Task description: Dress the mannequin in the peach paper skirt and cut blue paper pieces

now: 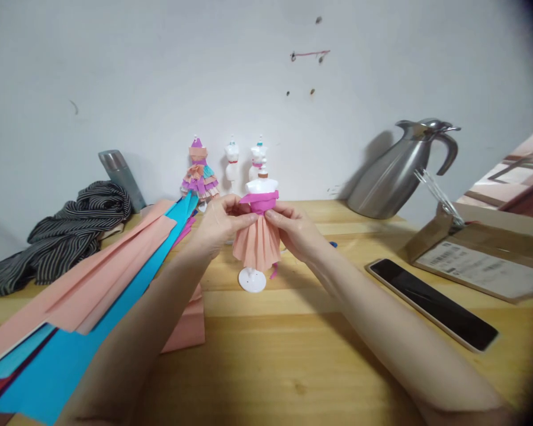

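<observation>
A small white mannequin [262, 185] stands upright on a round white base [251, 280] at the table's middle. Around its chest goes a magenta paper strip [263, 202], with a pleated peach paper skirt [257, 245] hanging below it. At the waist, my left hand [226, 220] pinches the strip's left side, thumb in front. My right hand [293, 228] grips the other side, its thumb pressed on the strip just above the skirt. The fingers behind the figure are partly hidden. A thin magenta scrap [274, 271] shows beside the base.
Behind are a mannequin in a layered paper dress [199, 177] and two bare white mannequins [232, 160]. Peach and blue paper sheets [115, 266], a striped cloth [75, 231] and a flask [122, 177] lie left. Rightward are a steel jug [391, 171], a phone [430, 302] and a cardboard box [493, 254].
</observation>
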`<state>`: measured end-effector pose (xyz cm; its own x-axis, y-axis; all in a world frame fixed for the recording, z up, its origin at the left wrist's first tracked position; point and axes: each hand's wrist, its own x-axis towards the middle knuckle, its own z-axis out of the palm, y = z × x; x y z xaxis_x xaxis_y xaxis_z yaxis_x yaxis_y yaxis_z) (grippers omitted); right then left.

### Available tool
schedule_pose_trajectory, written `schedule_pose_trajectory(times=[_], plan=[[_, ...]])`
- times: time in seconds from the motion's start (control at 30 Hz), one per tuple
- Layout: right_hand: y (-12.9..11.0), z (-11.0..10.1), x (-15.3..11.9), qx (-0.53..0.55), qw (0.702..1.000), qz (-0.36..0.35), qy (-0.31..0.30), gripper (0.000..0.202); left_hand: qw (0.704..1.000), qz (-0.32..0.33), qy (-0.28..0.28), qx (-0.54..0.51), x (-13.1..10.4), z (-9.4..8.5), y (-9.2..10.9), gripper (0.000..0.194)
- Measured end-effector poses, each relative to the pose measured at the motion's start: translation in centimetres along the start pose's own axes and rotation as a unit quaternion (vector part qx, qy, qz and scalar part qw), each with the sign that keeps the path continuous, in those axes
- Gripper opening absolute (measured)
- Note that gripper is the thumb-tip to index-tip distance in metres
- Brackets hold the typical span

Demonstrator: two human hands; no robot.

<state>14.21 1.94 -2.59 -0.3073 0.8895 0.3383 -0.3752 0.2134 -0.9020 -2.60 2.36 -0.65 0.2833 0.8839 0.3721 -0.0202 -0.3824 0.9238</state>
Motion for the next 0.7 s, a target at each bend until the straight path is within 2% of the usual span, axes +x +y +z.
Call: schedule_pose_trajectory(times=[0.1, 0.2, 0.4, 0.53, 0.7], plan=[[0.2, 0.0, 0.0, -0.007, 1.0, -0.009, 0.011, 0.026, 1.0, 0.024, 0.014, -0.012, 0.1, 0.5, -0.5, 0.016], [0.1, -0.1, -0.1, -0.027, 0.999, -0.009, 0.021, 0.027, 1.0, 0.026, 0.005, -0.013, 0.1, 0.3, -0.6, 0.015], [-0.7, -0.7, -0.3, -0.074, 0.996, -0.004, -0.043, 0.034, 1.0, 0.003, -0.007, -0.022, 0.2, -0.6, -0.8, 0.017], [-0.4, -0.9, -0.1, -0.101, 0.995, -0.008, -0.023, 0.032, 0.999, 0.003, -0.03, -0.032, 0.2, -0.6, -0.9, 0.018], [0.0, -0.4, -0.1, -0.116, 0.993, -0.019, 0.013, 0.027, 1.0, 0.01, -0.014, -0.018, 0.1, -0.5, -0.7, 0.016]])
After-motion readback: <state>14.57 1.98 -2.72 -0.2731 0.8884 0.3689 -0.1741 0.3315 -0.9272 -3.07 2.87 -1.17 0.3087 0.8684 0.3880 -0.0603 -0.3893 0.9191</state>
